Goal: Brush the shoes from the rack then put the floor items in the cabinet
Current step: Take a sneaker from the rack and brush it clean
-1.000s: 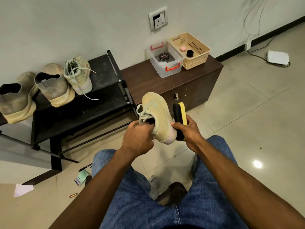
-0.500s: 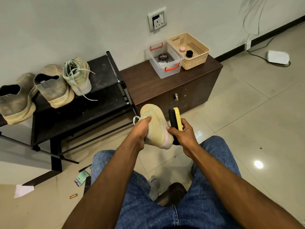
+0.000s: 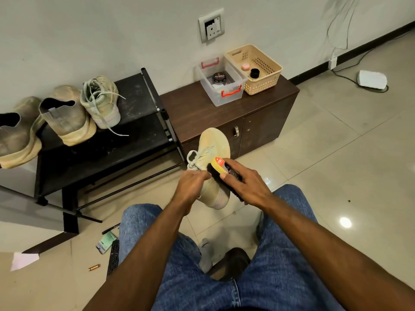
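Note:
A pale yellow sneaker is held up over my knees, toe pointing away. My left hand grips it at the collar by the laces. My right hand holds a yellow-backed shoe brush with its black bristles laid across the sneaker's upper. Its matching sneaker and two worn boots stand on the black shoe rack. On the floor at lower left lie a pen, a green packet, a black remote, a small copper battery and a pink paper.
A dark brown low cabinet, doors closed, stands right of the rack. On it sit a clear tub with a polish tin and a beige basket. A white adapter with cable lies on the tiles at right.
The sneaker has turned so its upper faces up. My right hand brought the brush from the sneaker's right side onto the top, near the laces.

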